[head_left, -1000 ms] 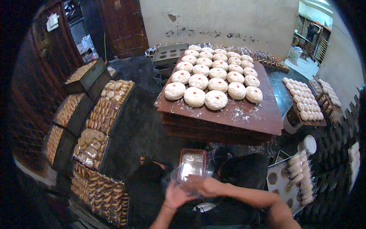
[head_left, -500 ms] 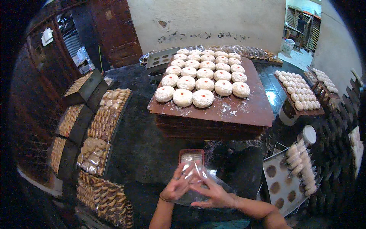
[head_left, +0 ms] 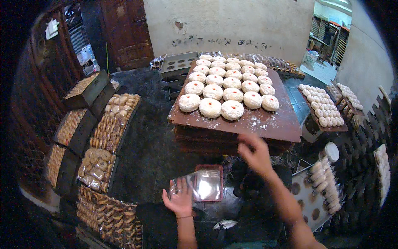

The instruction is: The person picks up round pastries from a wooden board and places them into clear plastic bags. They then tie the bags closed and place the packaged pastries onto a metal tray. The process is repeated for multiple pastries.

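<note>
My left hand (head_left: pixel 181 201) is palm up with its fingers spread, and a clear plastic bag (head_left: pixel 188 184) lies over the fingers. Beside it, a red tray (head_left: pixel 222 182) holds a stack of clear plastic bags (head_left: pixel 207 186). My right hand (head_left: pixel 253 152), a little blurred, is raised at the near edge of a brown board (head_left: pixel 273 126); its fingers are bent and apart, with nothing visible in them. Rows of sugar-dusted doughnuts (head_left: pixel 232 110) with red dots of filling sit on that board, beyond my right hand.
Trays of bagged pastries (head_left: pixel 112 128) line the left side. At right are a baking tray (head_left: pixel 304 197) with bagged buns (head_left: pixel 325 184), a white round tub (head_left: pixel 331 151) and a board of white buns (head_left: pixel 325 106). A crumpled white piece (head_left: pixel 225 224) lies in front of me.
My hands, together at the plastic before, have separated. The right hand has moved up toward the board. The left has shifted left and turned palm up, with the bag over its fingers.
</note>
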`<state>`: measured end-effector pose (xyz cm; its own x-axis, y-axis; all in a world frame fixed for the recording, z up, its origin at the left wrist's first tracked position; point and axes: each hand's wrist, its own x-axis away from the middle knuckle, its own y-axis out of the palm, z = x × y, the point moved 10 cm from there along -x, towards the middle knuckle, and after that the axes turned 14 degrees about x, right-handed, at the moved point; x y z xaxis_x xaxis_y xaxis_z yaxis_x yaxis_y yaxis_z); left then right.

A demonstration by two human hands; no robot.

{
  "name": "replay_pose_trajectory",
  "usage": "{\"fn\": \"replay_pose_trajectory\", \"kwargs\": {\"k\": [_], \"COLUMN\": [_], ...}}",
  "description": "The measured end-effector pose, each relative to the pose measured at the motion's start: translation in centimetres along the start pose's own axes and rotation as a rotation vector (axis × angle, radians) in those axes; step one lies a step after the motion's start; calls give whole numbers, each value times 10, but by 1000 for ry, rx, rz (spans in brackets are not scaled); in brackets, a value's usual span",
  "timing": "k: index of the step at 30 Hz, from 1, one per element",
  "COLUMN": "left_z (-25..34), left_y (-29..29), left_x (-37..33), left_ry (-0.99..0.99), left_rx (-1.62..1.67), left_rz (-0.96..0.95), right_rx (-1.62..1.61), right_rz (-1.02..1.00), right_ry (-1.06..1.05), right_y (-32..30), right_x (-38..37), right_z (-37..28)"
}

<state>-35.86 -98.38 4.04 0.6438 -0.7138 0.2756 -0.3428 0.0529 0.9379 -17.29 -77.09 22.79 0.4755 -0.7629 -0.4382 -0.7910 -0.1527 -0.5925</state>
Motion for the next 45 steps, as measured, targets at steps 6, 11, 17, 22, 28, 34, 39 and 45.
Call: {"fn": "replay_pose_trajectory", "kwargs": {"k": [6, 11, 17, 22, 28, 34, 39, 45], "left_z": [-19, -39, -38, -51, -57, -40, -35, -18], "left_y": [-44, -55, -61, -45, -22, -10, -56, -68], "left_x": [-19, -20, -25, -31, -27, -38, -56, -67], "left_ry": [-124, -291, -336, -368, -268, -17, 0, -70], "left_rx": [201, 393, 396, 298, 157, -14, 86, 127], "left_rz": [185, 263, 237, 82, 28, -102, 129, -39], "right_rx": [591, 451, 76, -449, -411, 248, 483, -12], "right_rz": [11, 231, -32, -687, -799, -667, -577, -521], "right_ry": [441, 388, 26, 112, 123, -118, -268, 190], "right_y": [52, 36, 34, 55, 80, 89, 131, 139], "right_x": [-106, -107, -41, 33, 48, 32, 44, 82], "right_z": [101, 79, 39, -30, -28, -27, -33, 35]}}
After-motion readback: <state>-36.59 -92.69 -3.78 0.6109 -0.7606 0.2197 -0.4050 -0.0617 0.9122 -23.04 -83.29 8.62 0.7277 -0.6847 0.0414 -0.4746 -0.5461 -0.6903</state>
